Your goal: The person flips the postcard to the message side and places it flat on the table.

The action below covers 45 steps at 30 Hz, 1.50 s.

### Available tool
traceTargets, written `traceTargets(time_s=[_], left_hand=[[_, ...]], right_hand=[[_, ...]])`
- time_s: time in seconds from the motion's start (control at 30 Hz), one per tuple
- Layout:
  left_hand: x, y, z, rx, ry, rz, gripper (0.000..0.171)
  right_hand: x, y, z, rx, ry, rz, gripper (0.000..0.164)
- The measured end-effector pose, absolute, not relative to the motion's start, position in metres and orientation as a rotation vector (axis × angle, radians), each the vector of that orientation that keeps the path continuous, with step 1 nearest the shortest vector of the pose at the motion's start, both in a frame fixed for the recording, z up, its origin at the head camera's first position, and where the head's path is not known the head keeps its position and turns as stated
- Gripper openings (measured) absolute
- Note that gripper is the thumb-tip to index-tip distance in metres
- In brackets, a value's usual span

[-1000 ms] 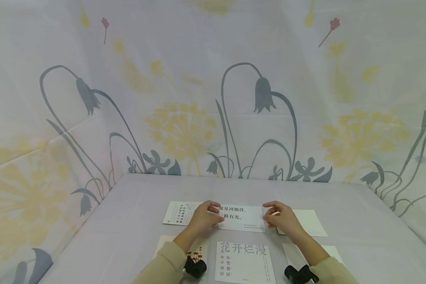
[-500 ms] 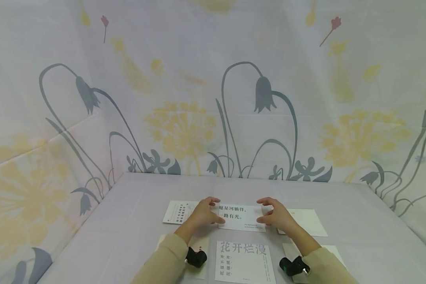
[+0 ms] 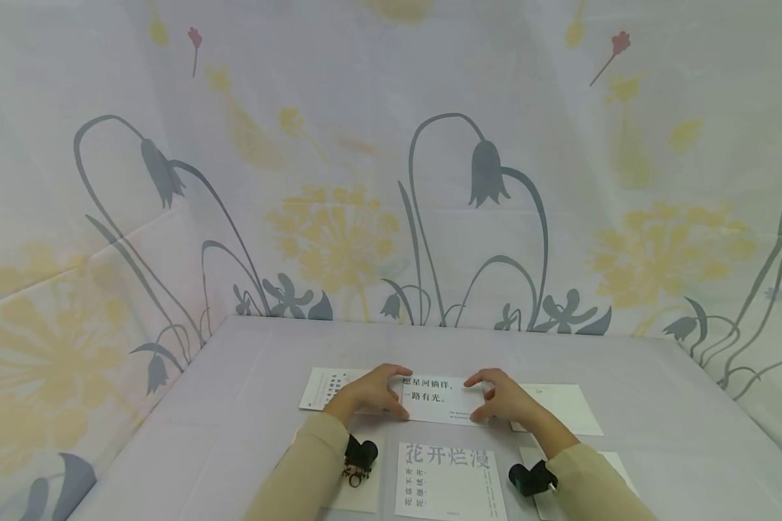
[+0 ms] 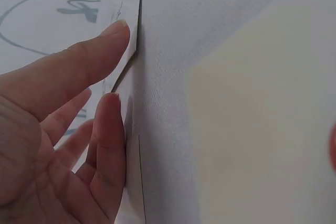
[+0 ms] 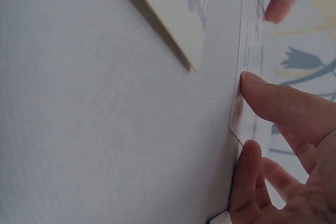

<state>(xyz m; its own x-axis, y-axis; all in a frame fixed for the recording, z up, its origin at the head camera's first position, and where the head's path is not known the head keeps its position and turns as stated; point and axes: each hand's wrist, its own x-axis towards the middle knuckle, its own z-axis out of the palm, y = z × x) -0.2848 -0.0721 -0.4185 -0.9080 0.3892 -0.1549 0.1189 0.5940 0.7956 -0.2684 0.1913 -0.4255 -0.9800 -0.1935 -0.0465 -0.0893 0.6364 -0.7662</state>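
A white card with large black characters [image 3: 439, 399] lies in the middle of the back row on the table. At its left end is my left hand [image 3: 371, 391], thumb near the front corner and forefinger near the far edge. My right hand [image 3: 505, 399] spans the right end the same way. In the left wrist view the thumb [image 4: 92, 56] covers the card's corner, and the other fingers bend loosely beside it. In the right wrist view the thumb [image 5: 278, 100] is at the card's front edge. Whether the fingertips press the card is unclear.
Cards flank it on the left [image 3: 326, 387] and right [image 3: 563, 405]. In the front row lie a card with grey characters [image 3: 452, 485], a cream one [image 3: 358, 499] under the left wrist, and another [image 3: 615, 463] by the right sleeve. A flower-printed cloth [image 3: 365, 159] hangs behind the table.
The right hand has moved left, from the card's right edge to over its right end. The left hand has turned, its thumb and forefinger now more spread. The card lies nearly where it was.
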Motion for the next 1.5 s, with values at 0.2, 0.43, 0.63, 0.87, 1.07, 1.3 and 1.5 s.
traceTargets(time_s=[0.2, 0.43, 0.63, 0.87, 1.07, 1.3, 1.5], left_hand=[[-0.287, -0.071, -0.417, 0.469, 2.527, 1.175, 0.066], [-0.287, -0.069, -0.417, 0.46, 2.543, 1.152, 0.06], [-0.289, -0.069, -0.42, 0.45, 2.55, 1.154, 0.058], [-0.288, -0.07, -0.422, 0.474, 2.578, 1.161, 0.062], [-0.285, -0.069, -0.424, 0.562, 2.624, 1.162, 0.063], [-0.279, -0.07, -0.428, 0.562, 2.634, 1.254, 0.065], [-0.274, -0.069, -0.425, 0.517, 2.646, 1.328, 0.063]], right_hand=[[-0.269, 0.189, -0.424, -0.288, 2.741, -1.203, 0.041], [-0.268, 0.188, -0.423, -0.296, 2.757, -1.167, 0.039], [-0.266, 0.185, -0.423, -0.292, 2.804, -1.163, 0.039], [-0.264, 0.184, -0.426, -0.335, 2.858, -1.188, 0.041], [-0.261, 0.185, -0.429, -0.289, 2.87, -1.235, 0.045], [-0.254, 0.188, -0.425, -0.285, 2.897, -1.173, 0.042], [-0.25, 0.191, -0.423, -0.29, 2.929, -1.224, 0.035]])
